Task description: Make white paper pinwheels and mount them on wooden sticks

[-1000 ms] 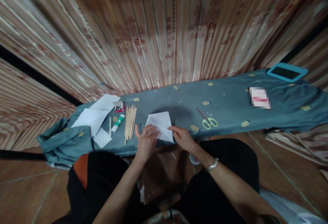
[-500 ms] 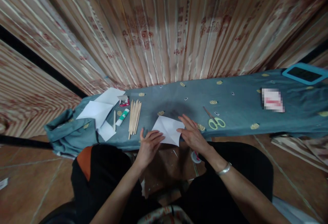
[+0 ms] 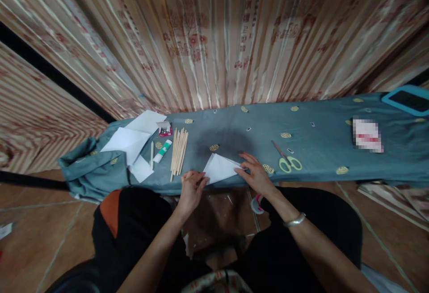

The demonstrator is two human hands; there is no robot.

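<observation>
Left hand (image 3: 191, 191): fingers curled in, thumb and forefinger pinching the lower left corner of a folded white paper (image 3: 221, 168); knuckles up, wrist nearly straight.
Right hand (image 3: 256, 176): palm down over the paper's right-hand corner, thumb and a fingertip at its edge, the other fingers loosely spread toward the far side; whether it grips the corner I cannot tell.
Forearms: both slant up from the near edge and converge on the paper; a silver bracelet (image 3: 295, 220) circles the right wrist.
Folded paper: near the front edge of the bench (image 3: 318, 145), between the two hands, roughly a triangle with its layers slightly out of line at the upper left.
Wooden sticks (image 3: 179, 152): a loose bundle just beyond the left hand, lying lengthwise away from the person.
Glue stick (image 3: 162, 151): green and white, left of the sticks, beside a slim pale rod (image 3: 152, 155).
Small red box (image 3: 164, 128): open, behind the glue stick.
White sheets (image 3: 125, 141): overlapping at the left.
Scissors (image 3: 287, 161): lime-green handles toward the person, right of the right hand.
Far right: a blurred-out packet (image 3: 368, 135), then a blue-framed tablet (image 3: 412, 99).
</observation>
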